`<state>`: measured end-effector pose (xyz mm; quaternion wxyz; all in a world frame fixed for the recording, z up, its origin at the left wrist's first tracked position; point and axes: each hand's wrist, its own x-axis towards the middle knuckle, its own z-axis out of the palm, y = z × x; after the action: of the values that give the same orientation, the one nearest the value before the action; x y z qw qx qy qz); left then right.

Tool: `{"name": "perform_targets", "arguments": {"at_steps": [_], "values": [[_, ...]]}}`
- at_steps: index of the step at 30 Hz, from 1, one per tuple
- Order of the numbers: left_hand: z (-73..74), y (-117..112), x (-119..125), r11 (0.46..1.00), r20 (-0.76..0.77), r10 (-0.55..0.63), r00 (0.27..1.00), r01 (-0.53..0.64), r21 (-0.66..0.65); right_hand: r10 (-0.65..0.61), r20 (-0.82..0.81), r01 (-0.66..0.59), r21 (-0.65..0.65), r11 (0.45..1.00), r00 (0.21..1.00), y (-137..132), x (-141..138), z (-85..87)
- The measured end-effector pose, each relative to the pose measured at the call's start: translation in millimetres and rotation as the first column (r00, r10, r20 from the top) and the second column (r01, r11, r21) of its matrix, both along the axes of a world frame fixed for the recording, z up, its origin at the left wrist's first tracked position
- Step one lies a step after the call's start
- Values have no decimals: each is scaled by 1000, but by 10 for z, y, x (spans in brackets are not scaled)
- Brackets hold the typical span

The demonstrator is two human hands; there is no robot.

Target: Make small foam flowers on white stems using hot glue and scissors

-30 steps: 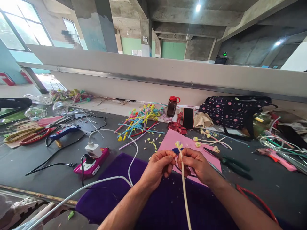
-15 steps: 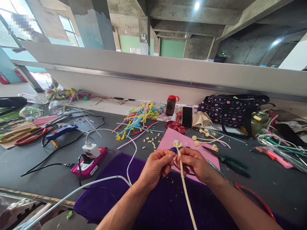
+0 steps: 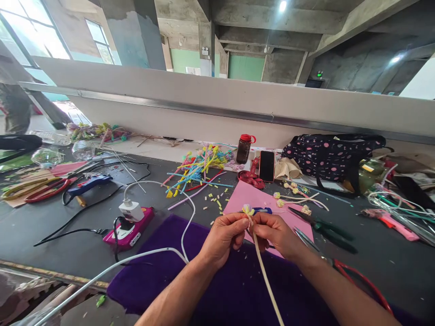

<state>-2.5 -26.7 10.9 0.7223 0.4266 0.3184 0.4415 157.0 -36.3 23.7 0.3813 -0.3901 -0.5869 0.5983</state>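
My left hand (image 3: 226, 237) pinches an artificial flower just under its head, thumb against the curled fingers. Close beside it, my right hand (image 3: 280, 235) is closed on the same flower's cream stem (image 3: 267, 278), which slants down towards me. The small yellow and lilac flower head (image 3: 248, 209) pokes up above the fingertips, and the fingers hide the join below it. Behind the hands lies a pink sheet (image 3: 243, 194) with a blue object (image 3: 262, 210) on it, partly covered. Several similar flowers on cream stems (image 3: 299, 197) rest at its right.
Green-handled pliers (image 3: 335, 233) and red-handled scissors (image 3: 360, 280) lie right. A magenta power strip (image 3: 144, 231) with cables stands left, by a purple cloth (image 3: 159, 267). Farther back are coloured fuzzy stems (image 3: 200, 167), a bottle (image 3: 243, 151), a phone (image 3: 267, 166) and a bag (image 3: 326, 156).
My fingertips have drawn together at the top of the stem, and the flower head has shifted slightly left and down. At far left, a person has moved along behind the partition.
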Motion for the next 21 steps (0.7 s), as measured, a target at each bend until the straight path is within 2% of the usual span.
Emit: {"name": "perform_targets", "arguments": {"at_steps": [6, 12, 21], "values": [[-23, 7, 8, 999, 19, 26, 999, -25, -47, 6, 49, -9, 52, 999, 999, -21, -26, -17], [-12, 0, 13, 998, 3, 63, 998, -63, 22, -260, 34, 250, 182, 951, 965, -21, 3, 63], [-18, -27, 42, 989, -65, 122, 990, -116, 86, -346, -54, 349, 214, 912, 937, -47, 4, 68]]}}
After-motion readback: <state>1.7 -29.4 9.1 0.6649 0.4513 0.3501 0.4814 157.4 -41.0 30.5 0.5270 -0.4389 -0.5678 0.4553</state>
